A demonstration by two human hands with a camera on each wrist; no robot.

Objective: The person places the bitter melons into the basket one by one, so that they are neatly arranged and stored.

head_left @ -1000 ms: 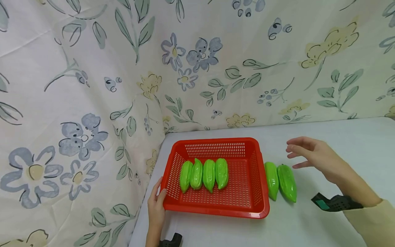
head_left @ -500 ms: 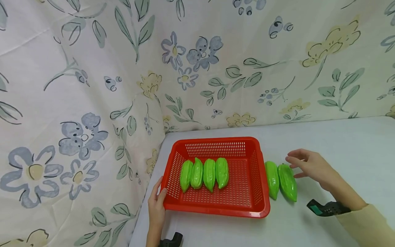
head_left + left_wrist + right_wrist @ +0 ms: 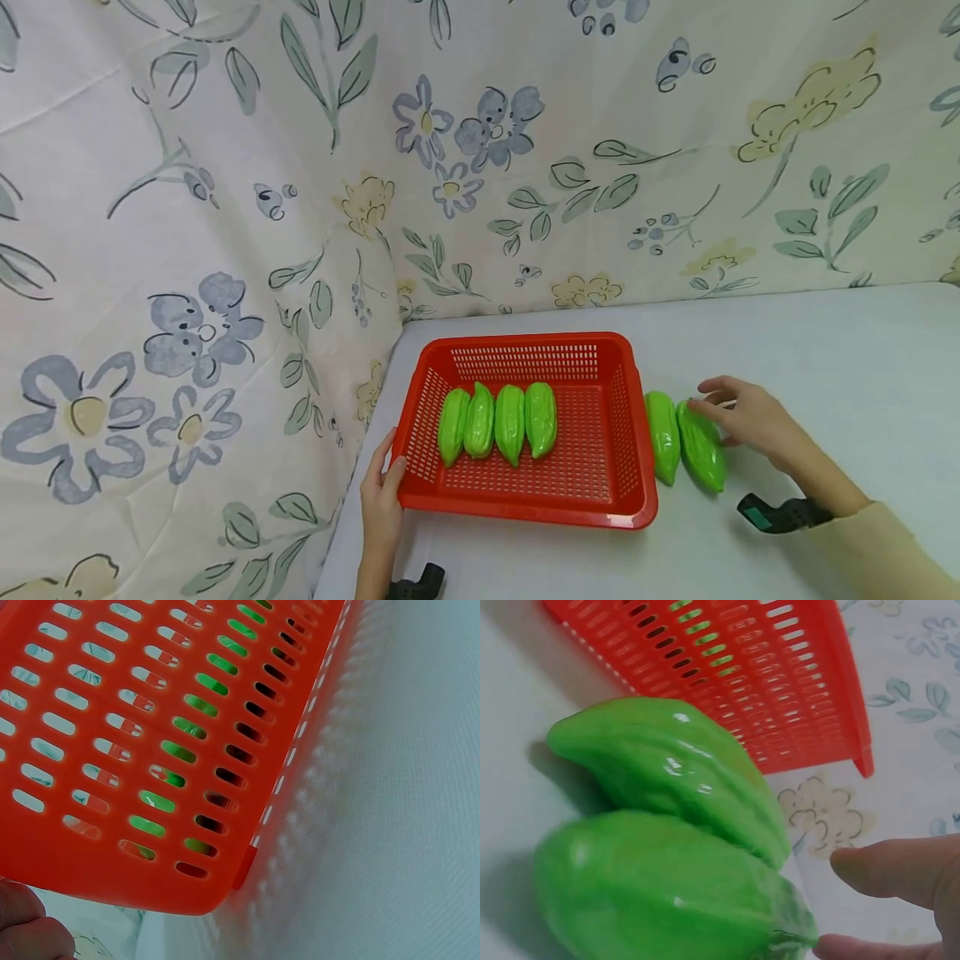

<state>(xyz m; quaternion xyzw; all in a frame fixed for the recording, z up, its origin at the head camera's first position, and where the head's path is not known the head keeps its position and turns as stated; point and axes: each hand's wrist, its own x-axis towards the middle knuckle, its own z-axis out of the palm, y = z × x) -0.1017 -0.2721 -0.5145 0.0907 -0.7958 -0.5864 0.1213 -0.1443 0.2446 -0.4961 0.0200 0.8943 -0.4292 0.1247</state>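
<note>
In the head view my left hand (image 3: 382,504) grips the left rim of a red perforated plastic basket (image 3: 525,510), thumb over the edge. Its curled fingers (image 3: 34,934) show at the corner of the left wrist view. Several glossy green ridged fruits, like star fruit, lie in a row inside. My right hand (image 3: 753,423) is over the upper end of the outer star fruit (image 3: 705,460), fingers spread and loosely bent. In the right wrist view a fingertip meets the stem end of that star fruit (image 3: 660,889); the thumb stands apart. Another star fruit (image 3: 671,765) lies alongside, by the basket wall.
A white tablecloth (image 3: 862,367) covers the table. Flower-printed cloth (image 3: 525,167) hangs behind and on the left, close to the basket's left side. Dark straps with a wrist camera (image 3: 783,514) sit on both wrists.
My right hand has come down and slightly left onto the outer star fruit, which has shifted a little. My left hand and the basket have stayed in place.
</note>
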